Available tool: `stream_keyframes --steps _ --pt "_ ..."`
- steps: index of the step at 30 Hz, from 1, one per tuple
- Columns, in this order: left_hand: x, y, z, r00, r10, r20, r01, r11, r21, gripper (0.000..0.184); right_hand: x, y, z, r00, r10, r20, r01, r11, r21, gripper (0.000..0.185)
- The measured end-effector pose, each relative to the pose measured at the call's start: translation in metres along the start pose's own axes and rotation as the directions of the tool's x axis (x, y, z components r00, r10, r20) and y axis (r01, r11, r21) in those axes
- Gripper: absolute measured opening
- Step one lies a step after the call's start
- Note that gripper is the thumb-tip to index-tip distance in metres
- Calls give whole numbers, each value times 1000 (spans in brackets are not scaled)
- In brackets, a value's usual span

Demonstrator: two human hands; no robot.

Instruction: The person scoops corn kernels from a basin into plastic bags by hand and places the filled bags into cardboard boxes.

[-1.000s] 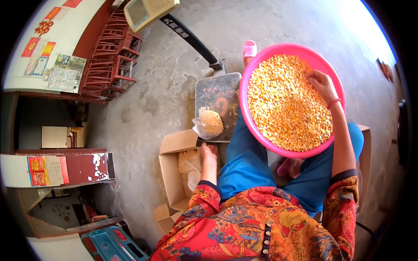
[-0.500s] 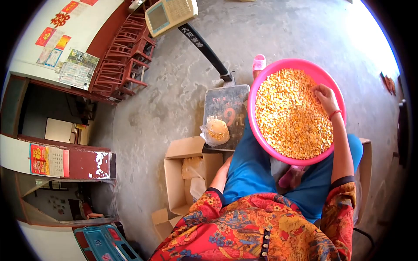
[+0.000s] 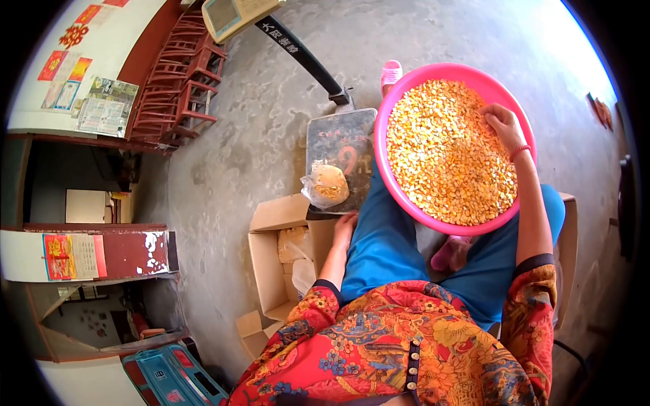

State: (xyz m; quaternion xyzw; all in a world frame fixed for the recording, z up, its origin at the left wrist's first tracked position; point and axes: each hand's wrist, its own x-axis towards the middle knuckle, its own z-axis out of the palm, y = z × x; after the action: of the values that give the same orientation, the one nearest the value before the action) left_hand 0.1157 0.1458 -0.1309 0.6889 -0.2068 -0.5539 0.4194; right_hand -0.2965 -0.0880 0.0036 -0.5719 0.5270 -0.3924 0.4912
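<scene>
My right hand (image 3: 502, 126) is over the far right part of a pink basin (image 3: 527, 145) filled with yellow corn kernels (image 3: 443, 159). Its fingers are pinched together at the surface of the corn; what lies between them is too small to make out. The basin rests over my knees. Beside my left thigh is my left hand (image 3: 344, 231), near the front edge of the platform scale (image 3: 338, 139) and the cardboard box (image 3: 265, 260). Its fingertips are not clear. On the scale sits a clear plastic bag of corn (image 3: 327, 186).
The scale's black post (image 3: 301, 57) rises to a display head (image 3: 233, 15). Filled plastic bags (image 3: 293, 245) lie in the open box. Another box (image 3: 567, 250) stands by my right leg. Stacked red chairs (image 3: 179, 84) line the wall; a teal case (image 3: 172, 375) lies lower left.
My left hand has come forward along my thigh toward the scale, showing more of itself. My right hand stays pinched over the corn. The whole view has shifted slightly.
</scene>
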Motion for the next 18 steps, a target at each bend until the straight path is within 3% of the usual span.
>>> stream_keyframes --steps 1,3,5,6,8,9,11,12,14,16,18 --pt "11 -7 -8 978 15 -207 -29 998 -64 30 0 1 0 1000 -15 1 15 1000 6 12" --pt "21 -6 -15 801 176 -572 -231 973 -24 39 -1 -1 2 1000 -5 -1 5 1000 -6 13" --pt "42 2 -35 659 217 -720 -306 952 7 43 1 1 2 1000 -7 0 7 1000 -9 14" --pt "49 7 -49 686 245 -684 -301 953 40 53 1 4 2 1000 -3 -7 3 1000 -11 14" --pt "56 29 -49 571 277 -773 -216 959 184 65 2 6 3 1000 -13 6 13 999 -33 12" --pt "66 33 -56 579 280 -766 -216 958 187 65 2 8 2 1000 -19 11 19 1000 -9 12" --pt "88 37 -69 688 346 -638 -324 933 157 74 2 6 2 1000 -9 1 9 1000 -18 12" --pt "91 44 -65 693 346 -632 -324 933 156 74 2 6 2 1000 -3 1 3 1000 -24 13" --pt "99 59 -54 783 250 -569 -217 968 127 76 2 7 2 1000 -8 -14 8 1000 -29 13" --pt "114 61 -51 773 230 -592 -179 973 145 75 1 5 2 999 -33 -44 31 999 -33 15" --pt "117 65 -47 844 133 -520 -185 982 -49 70 2 8 1 997 -54 -60 51 997 -57 15"
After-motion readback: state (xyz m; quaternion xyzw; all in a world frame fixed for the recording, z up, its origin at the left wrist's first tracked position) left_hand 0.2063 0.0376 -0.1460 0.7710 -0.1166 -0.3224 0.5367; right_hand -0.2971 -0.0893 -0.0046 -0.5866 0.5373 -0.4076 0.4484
